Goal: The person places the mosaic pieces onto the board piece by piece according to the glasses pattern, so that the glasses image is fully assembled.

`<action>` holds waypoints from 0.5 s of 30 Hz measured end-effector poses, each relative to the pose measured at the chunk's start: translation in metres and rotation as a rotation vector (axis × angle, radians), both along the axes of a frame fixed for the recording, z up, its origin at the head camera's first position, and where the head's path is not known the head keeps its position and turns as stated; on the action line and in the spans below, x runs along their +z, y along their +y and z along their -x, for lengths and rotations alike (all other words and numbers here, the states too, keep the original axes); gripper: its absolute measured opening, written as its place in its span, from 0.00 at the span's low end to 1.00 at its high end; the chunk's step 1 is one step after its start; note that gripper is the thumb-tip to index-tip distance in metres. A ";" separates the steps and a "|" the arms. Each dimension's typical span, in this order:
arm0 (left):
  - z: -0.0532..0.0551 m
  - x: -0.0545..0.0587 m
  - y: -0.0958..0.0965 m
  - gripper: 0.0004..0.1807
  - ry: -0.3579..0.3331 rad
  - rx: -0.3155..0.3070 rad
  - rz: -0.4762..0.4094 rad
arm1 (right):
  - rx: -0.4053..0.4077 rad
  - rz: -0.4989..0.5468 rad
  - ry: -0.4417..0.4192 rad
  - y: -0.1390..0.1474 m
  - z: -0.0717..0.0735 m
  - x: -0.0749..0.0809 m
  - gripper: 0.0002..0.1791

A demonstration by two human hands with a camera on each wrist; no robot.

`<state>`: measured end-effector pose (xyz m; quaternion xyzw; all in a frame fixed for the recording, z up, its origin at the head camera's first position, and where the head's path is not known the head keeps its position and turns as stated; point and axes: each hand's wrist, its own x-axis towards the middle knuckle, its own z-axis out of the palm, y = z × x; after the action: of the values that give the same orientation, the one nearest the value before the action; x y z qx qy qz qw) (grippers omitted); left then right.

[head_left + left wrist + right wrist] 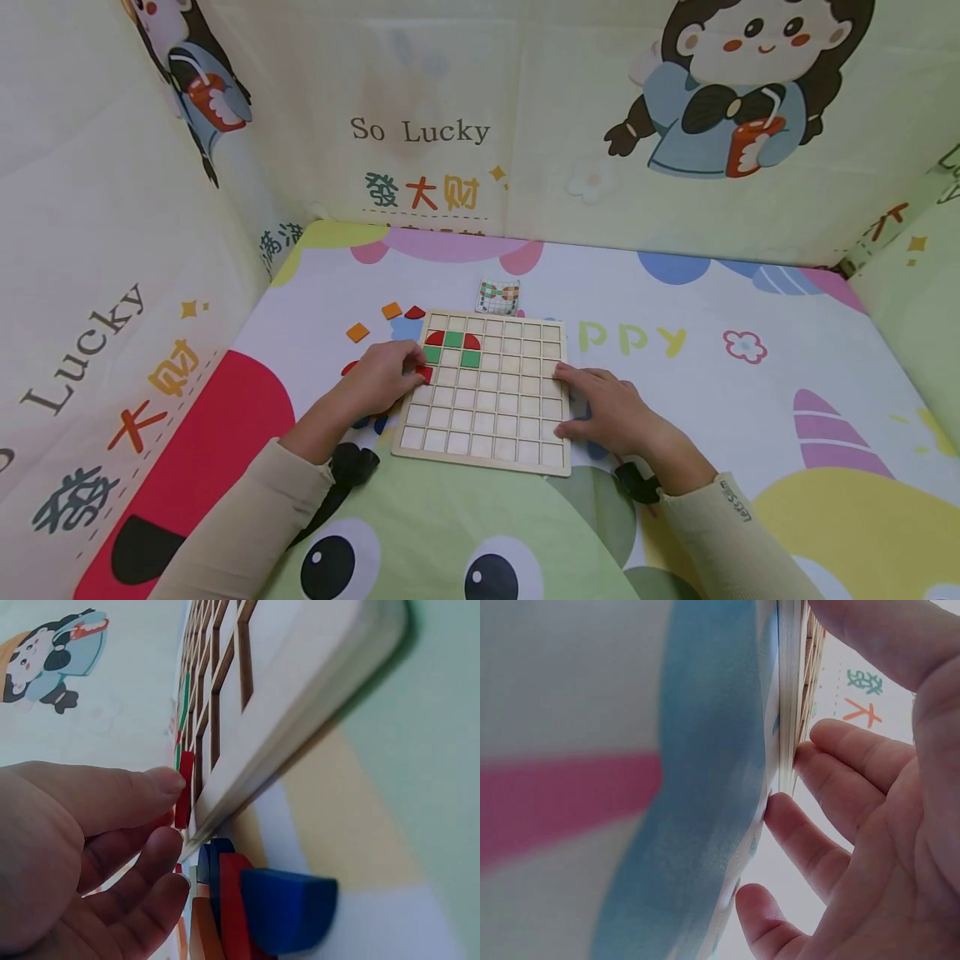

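One flat red piece (425, 374) sits in the narrow, pinching grip of the left hand (381, 377), at the left side of the pale wooden grid board (480, 463). A slipping pinch could tip it across a divider or jog the green square piece (432, 356) just far of it. If the right hand (613, 406), spread wide at the right edge, pressed unevenly, the board could slide on the patterned worktop (750, 308).

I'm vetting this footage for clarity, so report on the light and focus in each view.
Head: fairly even light, the board's grid readable, the small card lacking fine detail; left wrist: near corner of the board soft, shadow along its edge; right wrist: tablecloth blurred, background bright and washed out between the right hand's fingers.
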<state>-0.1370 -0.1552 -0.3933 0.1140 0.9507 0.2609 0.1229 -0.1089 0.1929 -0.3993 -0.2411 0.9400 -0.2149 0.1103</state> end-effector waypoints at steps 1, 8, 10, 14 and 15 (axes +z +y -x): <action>0.000 0.000 0.000 0.11 0.000 0.002 0.003 | 0.000 -0.001 0.002 0.000 0.000 0.000 0.43; 0.000 -0.001 0.000 0.09 0.008 -0.003 0.002 | -0.002 -0.005 0.003 0.000 0.000 0.000 0.43; 0.001 -0.002 0.000 0.09 0.010 -0.010 -0.004 | -0.003 -0.005 0.003 0.000 0.000 -0.001 0.43; 0.002 -0.003 0.001 0.09 0.006 -0.017 -0.011 | -0.005 -0.003 -0.002 0.000 0.000 -0.001 0.43; 0.002 -0.003 0.001 0.09 0.003 -0.017 -0.012 | -0.006 -0.002 -0.003 0.000 0.000 -0.001 0.43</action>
<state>-0.1389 -0.1537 -0.3963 0.1234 0.9483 0.2653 0.1228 -0.1092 0.1928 -0.4008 -0.2379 0.9407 -0.2144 0.1115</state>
